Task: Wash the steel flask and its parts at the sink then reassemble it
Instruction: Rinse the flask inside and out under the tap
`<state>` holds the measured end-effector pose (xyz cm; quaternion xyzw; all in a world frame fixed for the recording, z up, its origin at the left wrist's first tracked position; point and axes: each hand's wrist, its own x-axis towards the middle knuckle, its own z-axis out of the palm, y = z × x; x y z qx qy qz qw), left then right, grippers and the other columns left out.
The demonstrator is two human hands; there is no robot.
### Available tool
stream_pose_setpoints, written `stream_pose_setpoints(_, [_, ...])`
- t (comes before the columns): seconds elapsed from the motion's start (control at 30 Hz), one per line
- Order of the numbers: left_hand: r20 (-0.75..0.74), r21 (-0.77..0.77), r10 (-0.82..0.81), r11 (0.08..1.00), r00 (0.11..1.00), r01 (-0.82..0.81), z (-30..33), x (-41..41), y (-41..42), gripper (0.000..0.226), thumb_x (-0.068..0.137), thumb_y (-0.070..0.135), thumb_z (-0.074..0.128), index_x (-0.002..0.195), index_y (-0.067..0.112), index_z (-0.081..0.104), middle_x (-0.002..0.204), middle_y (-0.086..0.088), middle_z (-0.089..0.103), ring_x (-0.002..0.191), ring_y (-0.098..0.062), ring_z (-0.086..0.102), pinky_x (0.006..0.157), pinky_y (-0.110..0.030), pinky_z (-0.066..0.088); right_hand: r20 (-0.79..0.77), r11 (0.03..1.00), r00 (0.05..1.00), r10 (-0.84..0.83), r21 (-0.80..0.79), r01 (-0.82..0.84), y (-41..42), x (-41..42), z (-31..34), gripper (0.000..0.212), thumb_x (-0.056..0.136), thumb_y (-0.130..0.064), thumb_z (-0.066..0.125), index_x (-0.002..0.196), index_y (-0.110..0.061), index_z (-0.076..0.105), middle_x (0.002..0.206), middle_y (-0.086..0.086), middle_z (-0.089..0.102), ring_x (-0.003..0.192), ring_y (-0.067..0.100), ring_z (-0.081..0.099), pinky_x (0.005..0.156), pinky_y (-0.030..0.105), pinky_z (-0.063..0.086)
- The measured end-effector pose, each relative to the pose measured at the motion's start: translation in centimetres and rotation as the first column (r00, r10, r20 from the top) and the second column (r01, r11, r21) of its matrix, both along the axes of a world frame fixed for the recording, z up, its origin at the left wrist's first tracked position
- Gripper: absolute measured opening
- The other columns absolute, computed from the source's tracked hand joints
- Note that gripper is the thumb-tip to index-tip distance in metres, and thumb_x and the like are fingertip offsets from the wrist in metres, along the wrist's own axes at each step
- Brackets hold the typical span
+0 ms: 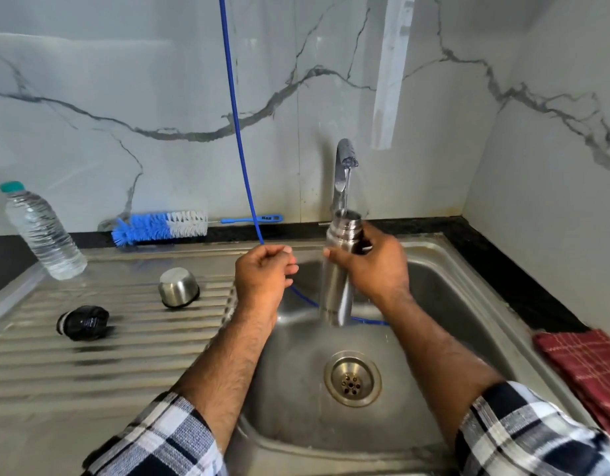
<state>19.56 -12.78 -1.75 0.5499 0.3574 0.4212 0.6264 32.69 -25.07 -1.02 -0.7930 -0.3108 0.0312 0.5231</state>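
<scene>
Marble-veined wall behind steel sink. Brushed steel flask, uncapped and upright, is gripped at neck by right hand over basin, under trickling tap. Blue cord is pinched by left hand. Steel cup and black stopper are laid on drainboard.

Right hand grips the upright steel flask below its open neck, under the running tap. Left hand, beside it, is curled near a blue cord. Steel cup and black stopper lie further left on the drainboard.
</scene>
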Motion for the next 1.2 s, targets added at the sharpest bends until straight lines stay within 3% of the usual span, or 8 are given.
stream_pose_setpoints(0.33, [0.004, -0.007, -0.006, 1.000, 1.000, 0.006, 0.1, -0.1, -0.2, 0.006, 0.095, 0.007, 0.072, 0.095, 0.011, 0.075, 0.082, -0.007, 0.079, 0.074, -0.019, 0.076, 0.057, -0.025, 0.054, -0.032, 0.985, 0.999, 0.032, -0.168, -0.037, -0.1, 0.0, -1.4, 0.043, 0.073, -0.051, 0.093, 0.108, -0.037, 0.074, 0.091, -0.017, 0.076, 0.089, 0.001, 0.071, 0.084, 0.029, 0.061])
stream_pose_setpoints(0.47, [0.011, 0.003, 0.006, 1.000, 1.000, -0.006, 0.2, -0.2, 0.2, 0.008, 0.096, 0.005, 0.070, 0.094, 0.011, 0.075, 0.078, -0.004, 0.077, 0.070, -0.016, 0.075, 0.054, -0.022, 0.053, 0.006, 0.998, 0.999, -0.045, 0.045, 0.045, 0.1, 0.6, 0.1, 0.041, 0.072, -0.050, 0.094, 0.105, -0.033, 0.076, 0.085, -0.016, 0.075, 0.080, -0.001, 0.070, 0.071, 0.025, 0.056])
stream_pose_setpoints(0.6, [0.005, 0.000, -0.004, 1.000, 1.000, 0.004, 0.1, -0.2, -0.1, 0.006, 0.095, 0.006, 0.070, 0.097, 0.009, 0.075, 0.080, -0.005, 0.078, 0.073, -0.018, 0.076, 0.056, -0.025, 0.053, -0.076, 0.989, 0.997, 0.023, -0.143, -0.034, -0.1, -0.2, -1.1, 0.035, 0.073, -0.049, 0.094, 0.099, -0.039, 0.073, 0.087, -0.016, 0.076, 0.084, 0.001, 0.072, 0.084, 0.034, 0.063])
stream_pose_setpoints(0.7, [0.017, 0.009, 0.002, 1.000, 1.000, -0.003, 0.2, -0.3, 0.2, 0.007, 0.096, 0.005, 0.069, 0.097, 0.008, 0.075, 0.077, -0.003, 0.077, 0.069, -0.015, 0.074, 0.053, -0.022, 0.053, 0.020, 0.998, 0.999, -0.041, 0.040, 0.040, 0.0, 0.4, 0.4, 0.042, 0.072, -0.052, 0.093, 0.106, -0.034, 0.075, 0.088, -0.017, 0.076, 0.083, 0.000, 0.071, 0.076, 0.025, 0.059])
stream_pose_setpoints(0.83, [0.014, 0.007, -0.011, 1.000, 1.000, 0.011, 0.2, -0.3, -0.1, 0.010, 0.095, 0.004, 0.069, 0.092, 0.013, 0.074, 0.074, -0.001, 0.077, 0.070, -0.016, 0.075, 0.056, -0.025, 0.052, -0.067, 0.980, 0.997, 0.029, -0.196, -0.042, 0.0, -0.2, -1.3, 0.040, 0.070, -0.055, 0.093, 0.102, -0.038, 0.073, 0.088, -0.015, 0.077, 0.084, 0.002, 0.072, 0.082, 0.034, 0.063])
stream_pose_setpoints(0.93, [0.027, 0.005, 0.007, 1.000, 1.000, -0.007, 0.2, -0.6, 0.4, 0.011, 0.095, 0.003, 0.069, 0.092, 0.013, 0.075, 0.076, -0.002, 0.077, 0.068, -0.015, 0.074, 0.054, -0.023, 0.053, -0.191, 0.999, 0.981, -0.022, -0.045, 0.014, 0.0, 0.7, -0.4, 0.044, 0.071, -0.057, 0.092, 0.099, -0.026, 0.076, 0.087, -0.004, 0.080, 0.076, 0.013, 0.077, 0.067, 0.034, 0.063])
stream_pose_setpoints(1.07, [0.018, -0.001, 0.025, 1.000, 1.000, -0.025, 0.3, -0.8, 0.9, 0.011, 0.094, 0.003, 0.070, 0.095, 0.012, 0.076, 0.081, -0.005, 0.079, 0.069, -0.016, 0.075, 0.054, -0.024, 0.053, -0.676, 0.997, 0.735, 0.052, 0.078, 0.002, -0.5, 0.4, -0.8, 0.050, 0.085, -0.044, 0.086, 0.114, -0.007, 0.068, 0.099, 0.017, 0.076, 0.082, 0.030, 0.078, 0.060, 0.038, 0.065])
stream_pose_setpoints(1.2, [0.009, 0.018, -0.001, 1.000, 1.000, 0.001, 0.0, -0.7, 0.8, 0.011, 0.094, 0.002, 0.071, 0.095, 0.012, 0.076, 0.084, -0.007, 0.079, 0.073, -0.018, 0.075, 0.057, -0.028, 0.055, -0.872, 0.990, 0.473, 0.130, 0.143, -0.008, -0.2, 0.7, -3.0, 0.048, 0.088, -0.038, 0.082, 0.123, -0.008, 0.067, 0.107, 0.020, 0.077, 0.086, 0.031, 0.080, 0.059, 0.037, 0.063])
